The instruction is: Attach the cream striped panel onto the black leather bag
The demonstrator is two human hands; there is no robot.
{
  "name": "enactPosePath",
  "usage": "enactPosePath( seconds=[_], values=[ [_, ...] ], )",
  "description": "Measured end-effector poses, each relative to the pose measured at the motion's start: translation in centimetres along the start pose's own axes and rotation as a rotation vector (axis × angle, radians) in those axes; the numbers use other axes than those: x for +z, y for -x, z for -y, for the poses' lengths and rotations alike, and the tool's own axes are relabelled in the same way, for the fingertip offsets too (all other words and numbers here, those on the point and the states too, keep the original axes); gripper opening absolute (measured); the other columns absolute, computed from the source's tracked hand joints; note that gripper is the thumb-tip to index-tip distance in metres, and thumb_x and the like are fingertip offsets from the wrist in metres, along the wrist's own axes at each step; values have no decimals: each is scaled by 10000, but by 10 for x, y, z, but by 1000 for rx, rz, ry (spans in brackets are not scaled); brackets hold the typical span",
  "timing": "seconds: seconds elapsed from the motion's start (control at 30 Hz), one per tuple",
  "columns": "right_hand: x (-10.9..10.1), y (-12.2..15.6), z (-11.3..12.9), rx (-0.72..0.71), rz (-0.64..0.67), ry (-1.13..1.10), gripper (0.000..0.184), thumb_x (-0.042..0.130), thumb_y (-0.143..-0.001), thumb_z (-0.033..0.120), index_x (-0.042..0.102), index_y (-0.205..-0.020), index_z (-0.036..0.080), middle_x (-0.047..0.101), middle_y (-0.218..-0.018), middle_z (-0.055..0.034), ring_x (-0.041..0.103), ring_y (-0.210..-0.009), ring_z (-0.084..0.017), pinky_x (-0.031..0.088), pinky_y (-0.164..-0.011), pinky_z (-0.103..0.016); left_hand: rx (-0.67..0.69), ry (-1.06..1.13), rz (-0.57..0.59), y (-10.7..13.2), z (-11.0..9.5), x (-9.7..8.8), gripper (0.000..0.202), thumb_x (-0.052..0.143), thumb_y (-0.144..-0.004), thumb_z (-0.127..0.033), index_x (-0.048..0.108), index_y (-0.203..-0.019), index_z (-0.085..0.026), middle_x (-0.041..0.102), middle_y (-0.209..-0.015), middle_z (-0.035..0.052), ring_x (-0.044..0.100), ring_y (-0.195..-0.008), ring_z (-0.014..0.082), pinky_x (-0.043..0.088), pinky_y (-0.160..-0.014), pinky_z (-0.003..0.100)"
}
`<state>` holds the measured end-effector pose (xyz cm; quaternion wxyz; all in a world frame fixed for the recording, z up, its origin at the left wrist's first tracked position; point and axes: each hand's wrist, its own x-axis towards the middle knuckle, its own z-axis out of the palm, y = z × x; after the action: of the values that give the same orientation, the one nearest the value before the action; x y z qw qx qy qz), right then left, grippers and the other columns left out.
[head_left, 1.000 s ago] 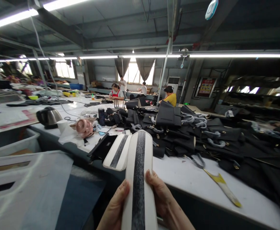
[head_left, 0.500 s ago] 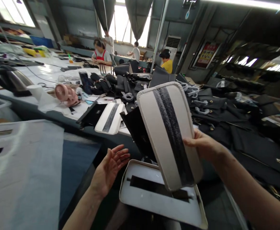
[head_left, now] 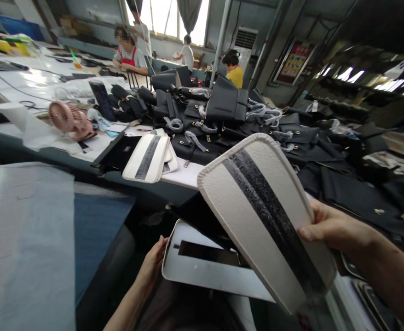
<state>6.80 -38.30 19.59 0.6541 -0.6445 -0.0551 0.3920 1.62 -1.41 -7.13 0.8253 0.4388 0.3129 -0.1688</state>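
The left hand (head_left: 153, 259), open in midair before, now touches the white tray's (head_left: 216, 276) left edge (whether gripping, I cannot tell); the right hand (head_left: 338, 225) stays clamped on the striped panel (head_left: 253, 202), near right.

Room above tray (head_left: 202, 273) on L, w/ striped panel (head_left: 264, 220) blocking R end.

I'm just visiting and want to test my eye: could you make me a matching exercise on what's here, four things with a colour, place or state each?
1. Right hand
2. Left hand
3. Fan
4. Black bags

A. Heaped on the table
B. At the edge of a shallow tray
C. Pink
D. Gripping a pale striped panel

Pairs: 1-D, 2-B, 3-C, 4-A
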Motion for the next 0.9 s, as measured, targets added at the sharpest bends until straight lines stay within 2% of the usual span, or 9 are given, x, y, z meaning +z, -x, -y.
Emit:
enactPosePath(
  seconds=[0.1, 0.17, 0.3, 0.4, 0.57, 0.73, 0.9],
  values=[
    [2, -1, -8, 79, -21, 63, 310, 787, -725, 287, 736, -983, 124, 737, -880, -101, 712, -806, -250, 563, -745, -339, -22, 25, 14, 0, 1, 8, 378, 622, -871, -472, 676, -1035, -136, 741, -823, 111, 711, -700, 248, 553, -671, 327],
    [5, -4, -11, 119, -23, 106, 260, 793, -717, 307, 727, -864, 103, 709, -795, -77, 682, -714, -197, 540, -677, -284, -28, 42, 18, 2, 0, 12, 361, 606, -882, -468, 684, -981, -130, 725, -722, 91, 683, -594, 220, 549, -626, 313],
    [9, -13, -15, 163, 13, 195, 328, 811, -679, 372, 626, -672, 101, 540, -591, 13, 495, -521, -84, 412, -501, -190, -35, 64, 28, 3, 1, 18, 354, 615, -874, -474, 688, -923, -130, 713, -676, 81, 650, -530, 192, 535, -554, 280],
    [7, -21, -18, 198, 67, 263, 403, 807, -666, 411, 526, -610, 128, 411, -555, 57, 354, -474, -49, 285, -427, -175, -53, 66, 38, 3, 2, 19, 344, 614, -875, -466, 692, -892, -132, 704, -650, 77, 635, -512, 180, 521, -520, 263],
    [0, -33, -25, 240, 139, 347, 442, 782, -691, 435, 458, -601, 149, 332, -552, 74, 256, -485, -42, 191, -440, -199, -84, 67, 52, 1, 5, 19, 384, 612, -864, -503, 701, -874, -130, 704, -648, 93, 632, -519, 190, 521, -525, 276],
    [-1, -48, -28, 246, 210, 397, 383, 761, -726, 395, 493, -623, 143, 380, -600, 56, 296, -568, -69, 229, -527, -222, -68, 66, 63, -1, 7, 16, 381, 673, -804, -531, 701, -836, -152, 694, -632, 57, 606, -503, 185, 521, -568, 296],
    [-4, -68, -26, 298, 229, 419, 347, 784, -684, 396, 561, -668, 131, 423, -627, 45, 334, -594, -87, 273, -563, -231, -29, 42, 45, -9, 14, 12, 307, 719, -761, -468, 695, -796, -165, 682, -633, 40, 607, -551, 190, 497, -581, 289]
  ],
)
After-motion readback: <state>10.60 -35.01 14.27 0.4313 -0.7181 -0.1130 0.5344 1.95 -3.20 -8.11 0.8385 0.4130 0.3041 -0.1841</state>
